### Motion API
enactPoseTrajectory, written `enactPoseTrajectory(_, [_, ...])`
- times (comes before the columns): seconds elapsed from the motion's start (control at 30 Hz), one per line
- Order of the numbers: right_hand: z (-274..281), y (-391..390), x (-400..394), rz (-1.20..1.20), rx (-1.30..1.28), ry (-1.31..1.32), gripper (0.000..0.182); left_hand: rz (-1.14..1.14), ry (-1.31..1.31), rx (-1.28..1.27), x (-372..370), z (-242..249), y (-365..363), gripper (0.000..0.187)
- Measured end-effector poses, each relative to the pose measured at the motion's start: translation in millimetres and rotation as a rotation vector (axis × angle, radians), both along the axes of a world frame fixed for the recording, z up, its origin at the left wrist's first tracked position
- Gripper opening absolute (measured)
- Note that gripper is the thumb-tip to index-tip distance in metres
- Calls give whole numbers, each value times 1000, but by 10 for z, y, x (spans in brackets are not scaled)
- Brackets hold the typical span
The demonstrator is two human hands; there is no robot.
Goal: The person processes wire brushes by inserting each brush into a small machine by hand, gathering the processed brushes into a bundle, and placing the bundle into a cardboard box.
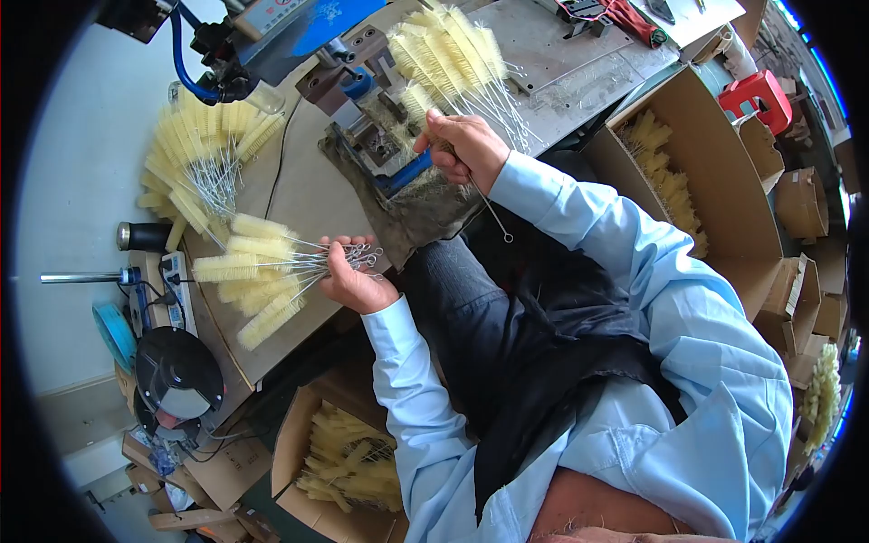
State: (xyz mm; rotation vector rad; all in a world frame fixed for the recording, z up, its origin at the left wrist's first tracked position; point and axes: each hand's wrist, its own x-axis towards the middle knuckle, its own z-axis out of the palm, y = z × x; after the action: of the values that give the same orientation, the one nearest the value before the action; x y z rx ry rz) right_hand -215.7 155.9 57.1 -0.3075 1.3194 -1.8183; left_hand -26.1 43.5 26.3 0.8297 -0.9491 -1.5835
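My left hand [355, 276] is closed round the wire handles of a bunch of bottle brushes [258, 267]. Their pale yellow bristle heads fan out to the left, and their looped ends stick out past my fingers. My right hand [466, 147] grips a single bottle brush [490, 206] near the bristles, its looped wire end pointing down toward my lap. That brush's head reaches up beside a small metal fixture [376, 140] with blue parts on the bench; my fingers hide part of it. Just above lies a pile of similar brushes [448, 56] on a metal plate.
Another brush pile [204, 149] lies at the bench's left. A blue machine [303, 36] overhangs the back. Cardboard boxes with brushes stand at right [724, 154] and below left [294, 434]. A black round machine [178, 371] sits near the left edge.
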Motion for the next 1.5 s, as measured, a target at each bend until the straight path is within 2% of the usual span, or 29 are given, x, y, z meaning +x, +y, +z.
enactPoseTrajectory(0.17, [8, -42, -81, 186, -141, -236, 48, 6, -27, -7, -3, 15, 18, 38])
enactPoseTrajectory(0.37, [-23, -66, -155, 263, -219, -418, 47, 11, -22, -12, -5, -50, -6, 38])
enactPoseTrajectory(0.7, [2, -125, -176, 287, -225, -481, 46, -3, -5, -26, 15, -22, 9, 38])
enactPoseTrajectory(0.9, [162, 15, -108, 238, -108, -254, 45, -47, 4, -9, 63, -7, -9, 37])
enactPoseTrajectory(1.0, [275, 58, -247, 21, 128, -33, 49, -51, 44, 25, 93, -21, -2, 33])
enactPoseTrajectory(1.1, [226, -9, -623, -83, 195, 391, 52, -71, 44, 61, 157, -53, -9, 28])
enactPoseTrajectory(1.17, [313, -15, -819, -160, 355, 689, 54, -114, 67, 100, 200, -29, 21, 24])
enactPoseTrajectory(1.23, [343, -141, -849, -533, 408, 1059, 50, -139, 104, 137, 222, -8, 91, 24])
enactPoseTrajectory(1.33, [295, -152, -670, -707, 184, 1326, 39, -190, 156, 168, 265, 25, 220, 24])
enactPoseTrajectory(1.37, [325, -137, -485, -663, 166, 1360, 33, -231, 174, 168, 278, 32, 271, 24])
enactPoseTrajectory(1.43, [315, -193, -52, -236, 56, 1035, 32, -235, 178, 187, 306, 43, 378, 26])
enactPoseTrajectory(1.5, [230, -342, 280, 75, 21, 786, 36, -361, 190, 207, 339, 57, 499, 26])
